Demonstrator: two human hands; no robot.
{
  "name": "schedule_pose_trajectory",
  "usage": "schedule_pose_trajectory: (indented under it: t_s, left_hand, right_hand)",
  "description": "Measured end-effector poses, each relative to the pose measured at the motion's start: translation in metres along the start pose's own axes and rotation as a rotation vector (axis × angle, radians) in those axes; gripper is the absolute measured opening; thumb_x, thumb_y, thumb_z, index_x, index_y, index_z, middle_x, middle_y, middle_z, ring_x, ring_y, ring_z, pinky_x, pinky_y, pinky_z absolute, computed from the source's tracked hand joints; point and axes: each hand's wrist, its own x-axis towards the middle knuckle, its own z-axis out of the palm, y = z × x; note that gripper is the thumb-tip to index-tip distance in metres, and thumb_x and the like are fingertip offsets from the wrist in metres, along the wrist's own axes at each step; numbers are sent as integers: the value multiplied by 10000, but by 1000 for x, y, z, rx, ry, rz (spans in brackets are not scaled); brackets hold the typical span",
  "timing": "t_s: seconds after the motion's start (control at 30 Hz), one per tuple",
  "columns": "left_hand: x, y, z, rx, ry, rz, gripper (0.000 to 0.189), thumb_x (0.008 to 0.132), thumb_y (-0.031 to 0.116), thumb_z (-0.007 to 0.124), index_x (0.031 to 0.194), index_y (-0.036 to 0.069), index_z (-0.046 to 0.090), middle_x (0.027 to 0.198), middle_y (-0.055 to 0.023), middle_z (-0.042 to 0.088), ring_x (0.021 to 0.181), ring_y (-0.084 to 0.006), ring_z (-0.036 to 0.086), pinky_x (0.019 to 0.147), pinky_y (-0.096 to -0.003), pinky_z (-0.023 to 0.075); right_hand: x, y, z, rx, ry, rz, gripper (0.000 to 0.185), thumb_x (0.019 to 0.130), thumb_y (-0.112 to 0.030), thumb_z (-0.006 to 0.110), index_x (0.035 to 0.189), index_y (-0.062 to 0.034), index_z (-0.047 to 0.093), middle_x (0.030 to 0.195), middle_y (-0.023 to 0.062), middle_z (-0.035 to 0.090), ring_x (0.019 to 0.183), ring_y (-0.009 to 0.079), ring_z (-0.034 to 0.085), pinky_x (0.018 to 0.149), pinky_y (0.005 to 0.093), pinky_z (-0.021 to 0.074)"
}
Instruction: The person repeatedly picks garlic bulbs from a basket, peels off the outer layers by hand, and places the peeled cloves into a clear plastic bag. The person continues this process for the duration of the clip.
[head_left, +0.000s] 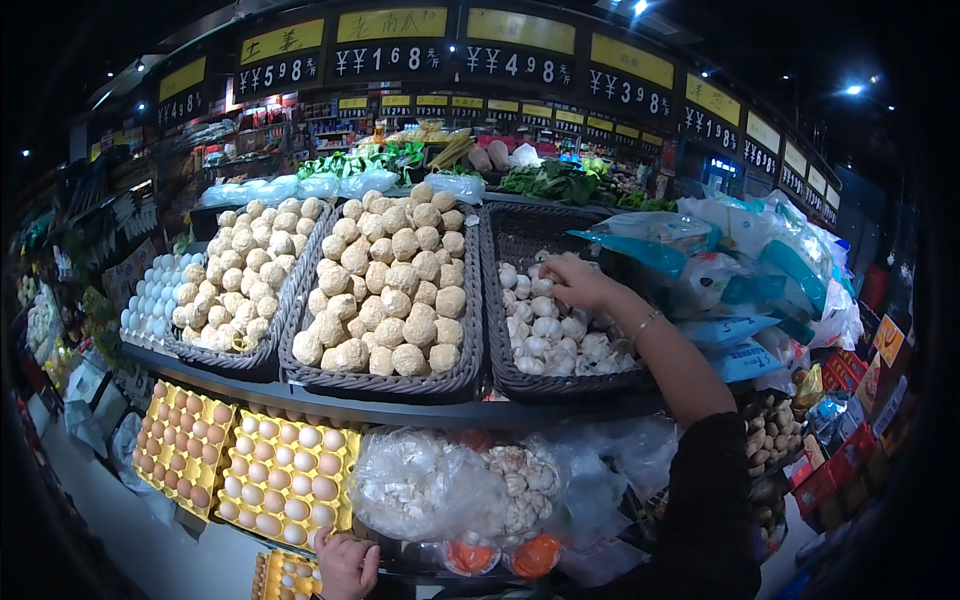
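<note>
My right hand (581, 283) reaches into a dark woven basket (490, 352) of garlic bulbs (546, 328). Its fingers point down at the bulbs near the basket's back; whether they grip one is hidden. Down at the lower shelf, my left hand (347, 562) rests by the front corner of a yellow egg tray (352, 480), fingers curled and thumb apart, and nothing shows in it. Beside the garlic, a second woven basket (480, 330) holds rough, pale coated balls (390, 330), which look like coated eggs.
Another basket of coated balls (247, 277) and a tray of pale blue eggs (161, 292) stand at the left. Plastic bags (750, 247) pile up right of the garlic. Below the shelf edge (420, 411) lie bagged garlic bulbs (521, 487). Leafy greens (555, 182) are behind; price signs (510, 64) hang above.
</note>
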Motion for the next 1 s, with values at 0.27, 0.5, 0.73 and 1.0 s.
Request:
schedule_pose_trajectory:
  t_s: [0.27, 0.5, 0.73, 1.0]
  left_hand:
    - [24, 3, 19, 47, 91, 154, 34, 786, 122, 681, 788, 90, 670, 732, -44, 625, 786, -219, 615, 972, -473, 355]
    - [43, 19, 32, 21, 75, 298, 48, 770, 133, 701, 793, 103, 670, 711, -21, 620, 775, -209, 617, 980, -459, 365]
    - [48, 28, 42, -46, 29, 266, 54, 794, 115, 688, 784, 71, 658, 715, -48, 605, 756, -229, 607, 942, -451, 408]
    - [79, 35, 74, -535, 170, -243, 311, 964, 133, 571, 1248, 7, 561, 984, -100, 634, 875, -185, 626, 811, -331, 508]
  right_hand:
    - [-56, 11, 13, 332, 303, 9, 388, 817, -124, 680, 1190, -91, 578, 932, 103, 598, 782, 175, 574, 711, 316, 483]
    - [-93, -11, 23, 802, 423, 66, 204, 920, -148, 631, 1115, -105, 589, 754, -43, 502, 604, 31, 414, 532, 216, 341]
    - [-156, -131, 78, 1211, 197, 5, 138, 983, -191, 548, 964, -60, 588, 763, -26, 541, 596, 29, 440, 524, 195, 338]
    - [-135, -232, 227, 1756, -503, 457, 250, 989, -222, 552, 1146, -30, 584, 941, 15, 590, 740, 50, 521, 643, 234, 454]
